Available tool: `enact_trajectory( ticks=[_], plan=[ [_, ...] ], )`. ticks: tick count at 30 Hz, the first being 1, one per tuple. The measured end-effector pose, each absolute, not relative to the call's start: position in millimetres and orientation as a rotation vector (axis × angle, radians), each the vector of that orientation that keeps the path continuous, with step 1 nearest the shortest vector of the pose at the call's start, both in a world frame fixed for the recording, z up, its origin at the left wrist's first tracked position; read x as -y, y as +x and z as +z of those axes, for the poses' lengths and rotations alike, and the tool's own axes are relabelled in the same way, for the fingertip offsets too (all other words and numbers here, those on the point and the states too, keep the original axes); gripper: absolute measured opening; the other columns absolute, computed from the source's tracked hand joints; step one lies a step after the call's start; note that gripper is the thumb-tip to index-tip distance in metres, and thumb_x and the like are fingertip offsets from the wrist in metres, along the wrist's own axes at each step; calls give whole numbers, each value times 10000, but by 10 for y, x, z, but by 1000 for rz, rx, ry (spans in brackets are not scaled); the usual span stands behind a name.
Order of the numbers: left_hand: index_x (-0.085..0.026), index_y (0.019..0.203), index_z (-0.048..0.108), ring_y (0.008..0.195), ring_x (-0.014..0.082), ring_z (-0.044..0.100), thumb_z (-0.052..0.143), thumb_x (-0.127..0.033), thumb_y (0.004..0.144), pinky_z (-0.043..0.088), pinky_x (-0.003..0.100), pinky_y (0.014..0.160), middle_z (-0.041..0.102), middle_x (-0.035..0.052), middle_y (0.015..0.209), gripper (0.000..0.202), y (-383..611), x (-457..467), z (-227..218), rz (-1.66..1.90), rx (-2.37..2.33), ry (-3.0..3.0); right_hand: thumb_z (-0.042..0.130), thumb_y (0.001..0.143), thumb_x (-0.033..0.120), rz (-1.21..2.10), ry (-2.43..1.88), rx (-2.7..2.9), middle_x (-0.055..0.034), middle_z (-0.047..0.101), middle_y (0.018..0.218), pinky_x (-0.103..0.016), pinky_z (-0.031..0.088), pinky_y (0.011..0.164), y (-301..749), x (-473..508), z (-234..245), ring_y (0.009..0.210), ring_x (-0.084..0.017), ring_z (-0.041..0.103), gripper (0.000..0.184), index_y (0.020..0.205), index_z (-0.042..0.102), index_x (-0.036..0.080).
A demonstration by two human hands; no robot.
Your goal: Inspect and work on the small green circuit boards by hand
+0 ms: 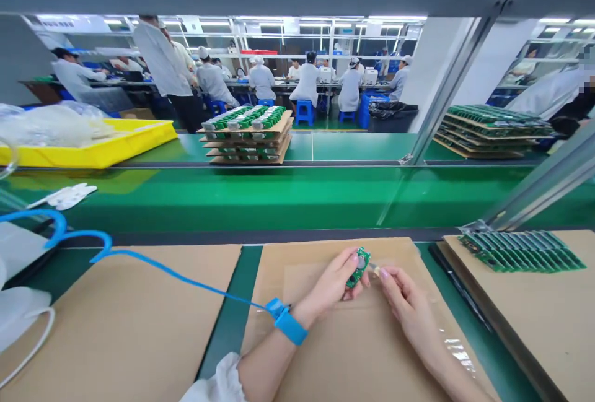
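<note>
My left hand (pixel 331 281) is closed on a small green circuit board (pixel 361 261), gripping it by the edges above the cardboard sheet (pixel 353 346). A round greyish part shows on the board's face. A blue wrist strap (pixel 290 326) with a coiled cord is around my left wrist. Close to the board's right edge, my right hand (pixel 409 306) pinches a small pale piece (pixel 376 271), perhaps a connector, between thumb and forefinger. A short greyish bit links it towards the board; whether it touches the board, I cannot tell.
A row of green circuit boards (pixel 525 251) lies on cardboard at right. Beyond the green belt (pixel 279 197) stand layered board stacks (pixel 246 135) and a yellow tray (pixel 139 139) with plastic bags. A white glove (pixel 69 196) lies at left. Co-workers in white sit farther back.
</note>
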State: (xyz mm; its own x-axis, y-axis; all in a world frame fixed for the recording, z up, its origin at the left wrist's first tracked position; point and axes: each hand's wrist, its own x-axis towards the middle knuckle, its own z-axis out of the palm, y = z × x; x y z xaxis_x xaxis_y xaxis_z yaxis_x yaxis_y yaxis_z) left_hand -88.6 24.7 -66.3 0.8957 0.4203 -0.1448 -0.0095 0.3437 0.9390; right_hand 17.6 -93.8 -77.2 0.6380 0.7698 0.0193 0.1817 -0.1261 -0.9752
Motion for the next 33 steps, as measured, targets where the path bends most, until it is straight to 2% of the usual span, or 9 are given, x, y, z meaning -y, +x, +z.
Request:
enact_trajectory(
  ticks=[3, 7, 12, 19, 23, 28, 30, 33],
  plan=[
    [-143, 1164, 443, 469, 61, 371, 467, -600, 849, 175, 215, 441, 527, 0, 731, 556, -868, -214, -668, 281, -427, 1235, 495, 854, 528, 619, -1699, 841, 9, 549, 624, -226, 320, 457, 178, 961, -776, 493, -116, 410, 345, 802, 607, 205],
    [-148, 1175, 411, 462, 66, 368, 422, -615, 857, 192, 214, 442, 516, -9, 714, 565, -841, -200, -722, 288, -449, 1281, 464, 868, 524, 614, -1744, 876, 5, 603, 670, -234, 354, 518, 185, 966, -779, 520, -130, 452, 342, 804, 597, 216],
    [-164, 1162, 420, 449, 69, 346, 366, -620, 881, 240, 218, 449, 487, -31, 677, 539, -819, -181, -819, 324, -457, 1362, 416, 886, 531, 612, -1774, 932, -30, 656, 779, -249, 425, 627, 181, 973, -773, 671, -182, 575, 364, 832, 603, 224],
    [-198, 1198, 449, 615, 110, 388, 372, -533, 927, 304, 230, 555, 452, -20, 723, 438, -847, -149, -820, 351, -495, 1450, 413, 891, 517, 565, -1836, 944, -28, 665, 810, -252, 443, 663, 194, 982, -793, 687, -184, 594, 354, 899, 624, 234],
    [-187, 1178, 452, 594, 110, 352, 336, -540, 933, 271, 227, 513, 419, -26, 702, 445, -851, -141, -822, 329, -498, 1449, 380, 898, 527, 589, -1826, 961, -32, 663, 741, -257, 446, 612, 192, 973, -806, 649, -189, 600, 395, 877, 637, 227],
    [-205, 1187, 458, 670, 120, 381, 362, -526, 934, 280, 224, 533, 442, 4, 796, 420, -870, -109, -856, 341, -534, 1442, 420, 863, 549, 536, -1852, 950, -63, 669, 824, -293, 450, 685, 160, 984, -796, 681, -202, 590, 393, 894, 639, 224],
    [-203, 1186, 457, 670, 120, 377, 374, -532, 929, 275, 222, 529, 443, 6, 797, 426, -871, -108, -863, 337, -532, 1431, 407, 868, 555, 565, -1858, 937, -43, 638, 701, -273, 444, 591, 166, 977, -786, 587, -183, 561, 415, 874, 651, 220],
    [-188, 1162, 454, 610, 109, 339, 365, -550, 923, 252, 214, 496, 415, -13, 732, 444, -858, -119, -845, 320, -501, 1398, 370, 883, 562, 619, -1866, 915, 2, 524, 496, -247, 358, 416, 175, 965, -772, 407, -148, 450, 467, 835, 669, 206]
  ],
)
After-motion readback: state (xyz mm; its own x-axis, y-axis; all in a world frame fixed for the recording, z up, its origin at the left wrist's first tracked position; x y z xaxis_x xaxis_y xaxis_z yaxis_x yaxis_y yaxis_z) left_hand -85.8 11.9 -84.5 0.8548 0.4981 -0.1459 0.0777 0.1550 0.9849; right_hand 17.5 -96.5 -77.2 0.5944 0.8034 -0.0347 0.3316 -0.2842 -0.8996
